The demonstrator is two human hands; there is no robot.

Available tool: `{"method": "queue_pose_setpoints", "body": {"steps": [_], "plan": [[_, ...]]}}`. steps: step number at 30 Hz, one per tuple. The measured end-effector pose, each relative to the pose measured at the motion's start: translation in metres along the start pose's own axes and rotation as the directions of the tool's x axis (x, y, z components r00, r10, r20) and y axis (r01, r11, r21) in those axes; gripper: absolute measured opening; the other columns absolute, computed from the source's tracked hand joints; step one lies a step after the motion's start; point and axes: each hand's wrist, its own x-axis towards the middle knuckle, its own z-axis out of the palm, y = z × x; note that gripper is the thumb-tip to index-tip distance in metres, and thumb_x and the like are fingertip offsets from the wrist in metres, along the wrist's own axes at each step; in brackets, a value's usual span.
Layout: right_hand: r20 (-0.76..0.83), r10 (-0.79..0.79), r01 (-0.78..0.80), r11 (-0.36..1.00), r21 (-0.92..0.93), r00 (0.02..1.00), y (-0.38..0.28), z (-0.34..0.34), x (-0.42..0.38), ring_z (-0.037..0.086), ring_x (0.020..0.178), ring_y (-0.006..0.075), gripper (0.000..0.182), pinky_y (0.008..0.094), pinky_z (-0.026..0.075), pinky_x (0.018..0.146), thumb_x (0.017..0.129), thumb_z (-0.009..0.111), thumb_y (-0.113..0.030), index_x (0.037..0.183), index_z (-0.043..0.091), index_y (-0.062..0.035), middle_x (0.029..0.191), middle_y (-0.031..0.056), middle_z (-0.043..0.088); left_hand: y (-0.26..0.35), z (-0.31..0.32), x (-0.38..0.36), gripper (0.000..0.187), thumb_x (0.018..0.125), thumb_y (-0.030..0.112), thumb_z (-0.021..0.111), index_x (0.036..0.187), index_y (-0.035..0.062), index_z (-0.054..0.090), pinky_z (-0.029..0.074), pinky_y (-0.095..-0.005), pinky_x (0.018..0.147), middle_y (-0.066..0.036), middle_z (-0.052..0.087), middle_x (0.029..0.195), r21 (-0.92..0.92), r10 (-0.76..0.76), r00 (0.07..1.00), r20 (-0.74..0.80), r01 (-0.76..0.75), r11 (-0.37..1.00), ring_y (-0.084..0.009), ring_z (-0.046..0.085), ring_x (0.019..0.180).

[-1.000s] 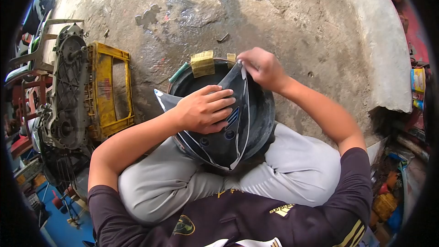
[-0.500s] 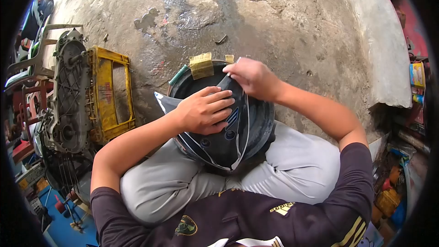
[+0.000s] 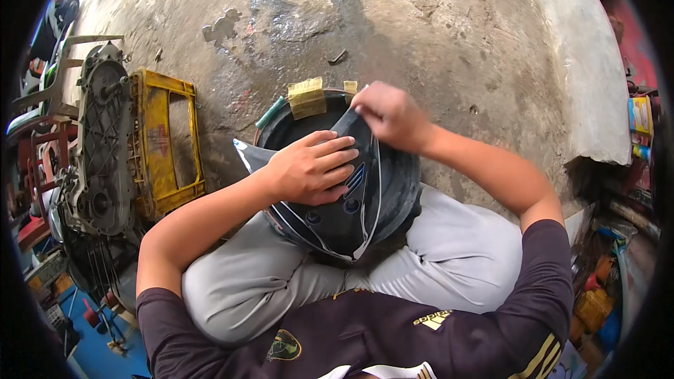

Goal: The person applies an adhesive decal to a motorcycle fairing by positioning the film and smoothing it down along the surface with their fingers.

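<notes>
The right hand (image 3: 395, 118) has slid along the black part (image 3: 338, 229), fingers bunched; I can't tell what they pinch. The left hand (image 3: 311, 168) stays spread on top.

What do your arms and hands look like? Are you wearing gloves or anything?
The left hand and right hand have no gloves, and no watch or bracelet shows on either wrist. The dark, nearly black left sleeve and right sleeve are short. Pale gold stripes run near the right shoulder.
</notes>
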Motion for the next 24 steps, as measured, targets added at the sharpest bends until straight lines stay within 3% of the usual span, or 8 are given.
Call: {"method": "queue_pose_setpoints", "body": {"steps": [2, 6, 9, 13, 15, 17, 21, 24], "plan": [[0.047, -0.160, 0.158, 0.986, 0.052, 0.986, -0.012, 0.000, 0.000, 0.072, 0.089, 0.0379, 0.016, 0.0440, 0.058, 0.080, 0.090, 0.072, 0.002, 0.106, 0.072, -0.0030, 0.095, 0.0190, 0.070, 0.001, 0.000, -0.001, 0.030, 0.089, 0.029, 0.080, 0.108, 0.0071, 0.073, 0.051, -0.0499, 0.112, -0.012, 0.071, 0.129, 0.013, -0.001, 1.000, 0.001, 0.001, 1.000, -0.0326, 0.063, 0.134], [-0.069, 0.026, -0.026, 1.000, 0.000, 0.997, 0.021, -0.008, 0.008, 0.071, 0.084, 0.0367, 0.012, 0.0436, 0.058, 0.079, 0.090, 0.073, 0.001, 0.101, 0.071, -0.0023, 0.092, 0.0162, 0.071, 0.002, 0.000, -0.001, 0.030, 0.089, 0.029, 0.080, 0.108, 0.0071, 0.073, 0.051, -0.0499, 0.112, -0.012, 0.071, 0.129, 0.012, -0.010, 1.000, 0.003, 0.010, 1.000, -0.0327, 0.063, 0.134], [0.022, 0.135, -0.135, 0.991, 0.018, 0.991, 0.010, -0.009, 0.003, 0.071, 0.093, 0.0399, 0.010, 0.0476, 0.057, 0.083, 0.091, 0.070, -0.001, 0.101, 0.070, -0.0020, 0.094, 0.0190, 0.071, 0.001, -0.001, -0.001, 0.030, 0.089, 0.029, 0.080, 0.109, 0.0070, 0.073, 0.051, -0.0502, 0.112, -0.012, 0.071, 0.130, 0.008, -0.004, 1.000, 0.005, 0.004, 1.000, -0.0327, 0.063, 0.134], [0.057, -0.020, 0.016, 0.997, 0.069, 0.998, -0.003, -0.006, -0.003, 0.070, 0.091, 0.0408, 0.012, 0.0484, 0.057, 0.081, 0.090, 0.070, 0.000, 0.102, 0.069, -0.0017, 0.093, 0.0193, 0.070, 0.000, 0.001, -0.001, 0.030, 0.089, 0.029, 0.080, 0.109, 0.0071, 0.073, 0.050, -0.0504, 0.113, -0.012, 0.071, 0.130, 0.005, -0.009, 1.000, 0.013, 0.009, 1.000, -0.0326, 0.063, 0.134], [0.008, 0.005, -0.005, 1.000, 0.020, 1.000, 0.014, -0.008, 0.002, 0.070, 0.090, 0.0406, 0.013, 0.0484, 0.057, 0.081, 0.090, 0.070, 0.000, 0.102, 0.068, -0.0021, 0.094, 0.0192, 0.070, 0.001, 0.002, -0.002, 0.031, 0.089, 0.029, 0.080, 0.109, 0.0072, 0.073, 0.050, -0.0504, 0.113, -0.012, 0.071, 0.130, 0.007, -0.013, 1.000, 0.008, 0.013, 1.000, -0.0326, 0.063, 0.134], [-0.030, 0.148, -0.149, 0.988, -0.032, 0.989, 0.022, -0.012, 0.005, 0.070, 0.090, 0.0406, 0.015, 0.0481, 0.057, 0.081, 0.089, 0.071, 0.000, 0.103, 0.069, -0.0026, 0.095, 0.0189, 0.071, 0.000, 0.001, -0.003, 0.031, 0.088, 0.029, 0.080, 0.109, 0.0073, 0.073, 0.050, -0.0503, 0.113, -0.012, 0.071, 0.130, -0.002, -0.012, 1.000, 0.008, 0.012, 1.000, -0.0326, 0.063, 0.134], [0.064, -0.044, 0.041, 0.997, 0.060, 0.997, -0.005, -0.003, -0.003, 0.073, 0.092, 0.0388, 0.012, 0.0436, 0.058, 0.080, 0.093, 0.071, 0.000, 0.104, 0.071, -0.0008, 0.099, 0.0176, 0.073, 0.000, 0.001, -0.002, 0.032, 0.088, 0.030, 0.081, 0.109, 0.0072, 0.073, 0.050, -0.0504, 0.113, -0.012, 0.071, 0.130, 0.010, -0.010, 1.000, 0.023, 0.010, 1.000, -0.0327, 0.063, 0.134], [0.056, 0.022, -0.023, 0.999, 0.027, 0.998, 0.009, -0.009, 0.001, 0.072, 0.093, 0.0388, 0.012, 0.0437, 0.058, 0.081, 0.092, 0.072, 0.000, 0.104, 0.071, -0.0014, 0.099, 0.0175, 0.072, 0.000, 0.003, -0.003, 0.031, 0.088, 0.030, 0.080, 0.108, 0.0071, 0.074, 0.050, -0.0504, 0.114, -0.012, 0.071, 0.130, 0.005, -0.008, 1.000, 0.004, 0.008, 1.000, -0.0329, 0.063, 0.134]]}}
